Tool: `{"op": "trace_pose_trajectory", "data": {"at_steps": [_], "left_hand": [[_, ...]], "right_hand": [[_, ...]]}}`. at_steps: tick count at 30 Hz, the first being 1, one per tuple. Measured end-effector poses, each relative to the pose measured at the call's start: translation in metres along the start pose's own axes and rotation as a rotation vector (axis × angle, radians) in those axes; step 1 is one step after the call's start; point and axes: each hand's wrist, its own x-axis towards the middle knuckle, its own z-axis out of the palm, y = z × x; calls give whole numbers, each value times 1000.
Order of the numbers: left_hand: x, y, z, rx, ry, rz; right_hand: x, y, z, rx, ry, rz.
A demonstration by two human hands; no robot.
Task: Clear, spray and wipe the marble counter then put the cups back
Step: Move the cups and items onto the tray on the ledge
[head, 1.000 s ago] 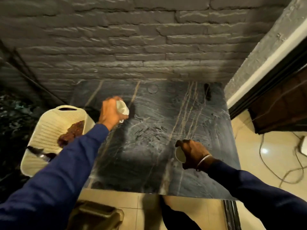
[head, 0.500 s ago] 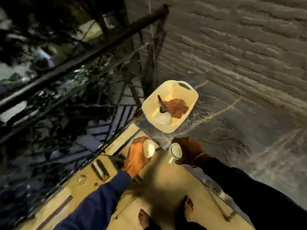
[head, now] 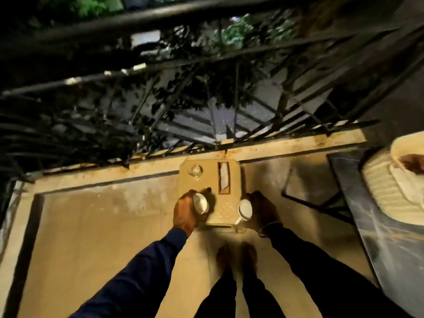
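My left hand [head: 184, 212] grips a white cup [head: 200, 203], tipped on its side, over the left part of a square tan stool [head: 207, 177] that stands on the floor by the railing. In my right hand [head: 261, 211] is a second white cup [head: 245, 209] with a handle, held at the stool's right front corner. The dark marble counter [head: 376, 223] runs along the right edge of the view, well away from both hands.
A cream plastic basket [head: 378, 182] with a brown cloth in it sits on the counter at far right. A black metal railing [head: 206, 92] borders the balcony ahead, plants beyond it. On the stool's top lie a small clear object and a slot. My feet stand just behind the stool.
I have turned left, away from the counter, and carried both cups down to the stool on the floor. The counter and basket have slid to the right edge of view.
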Motion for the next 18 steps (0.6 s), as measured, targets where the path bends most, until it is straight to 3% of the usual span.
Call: {"op": "trace_pose_trajectory", "data": {"at_steps": [6,18], "left_hand": [[58,-70,22,93,52,-106],[101,-115,76,167,-71,-45]], "right_hand": [[70,-26,57,-112,-92,-216],[129,-10,118,-210,-76,-258]]}}
